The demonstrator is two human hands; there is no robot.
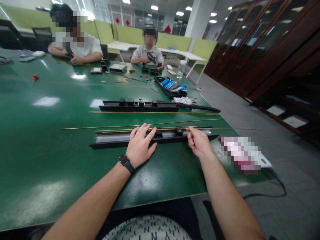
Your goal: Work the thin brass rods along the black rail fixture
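A long black rail (115, 139) with a pale inner strip lies across the table in front of me. My left hand (140, 144), wearing a dark watch, rests over its middle with fingers spread, the fingertips at its far edge. Toward the rail's right end, my right hand (199, 141) is closed, finger and thumb pinched on a thin brass-coloured rod (172, 128) running along the far edge. Small black blocks (178, 132) sit in the rail between my hands. Another thin rod (100, 127) lies just beyond, partly behind my left fingers.
Farther back lie a third thin rod (120, 112) and a second black rail (140, 106) with several small blocks. Behind are gloves (184, 100) and a black tray (163, 89). A blurred pink-and-white item (240, 153) is at the right edge. Two people sit across the table.
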